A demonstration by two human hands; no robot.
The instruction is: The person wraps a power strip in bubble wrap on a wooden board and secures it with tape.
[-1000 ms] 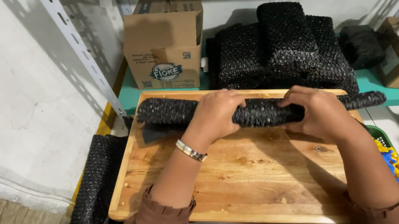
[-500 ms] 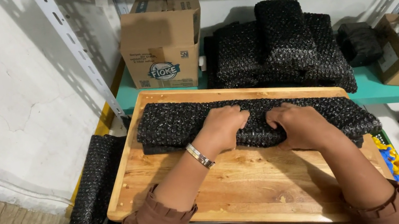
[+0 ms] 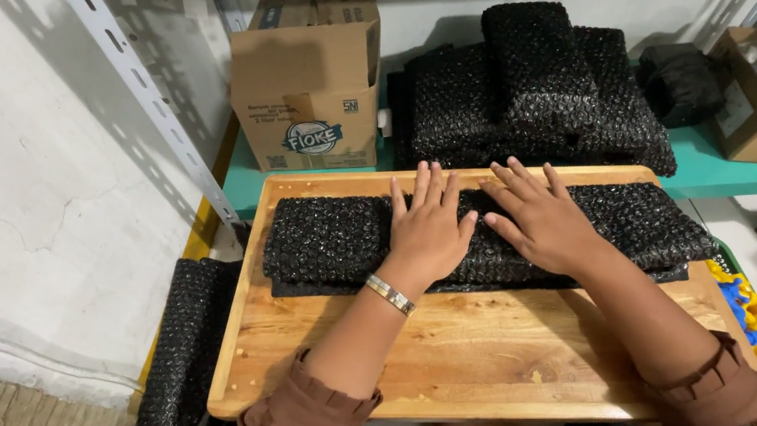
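Note:
A long folded strip of black bubble wrap [image 3: 327, 241] lies flat across the far half of a wooden board [image 3: 461, 352]. My left hand [image 3: 429, 225] rests palm down on the middle of the wrap, fingers spread, a metal bracelet on its wrist. My right hand [image 3: 536, 216] presses flat beside it, just to the right, fingers also spread. Neither hand grips anything. Both arms wear brown sleeves.
Behind the board, a stack of black bubble-wrapped bundles [image 3: 531, 87] sits on a teal shelf [image 3: 747, 175] next to an open cardboard box [image 3: 307, 77]. More boxes stand at right. A roll of black wrap [image 3: 177, 377] lies left of the board. Blue and yellow plastic pieces [image 3: 753, 311] lie at right.
The wrap was rolled and held up in both hands, then laid down and folded. Both hands have opened and now press flat on top of it.

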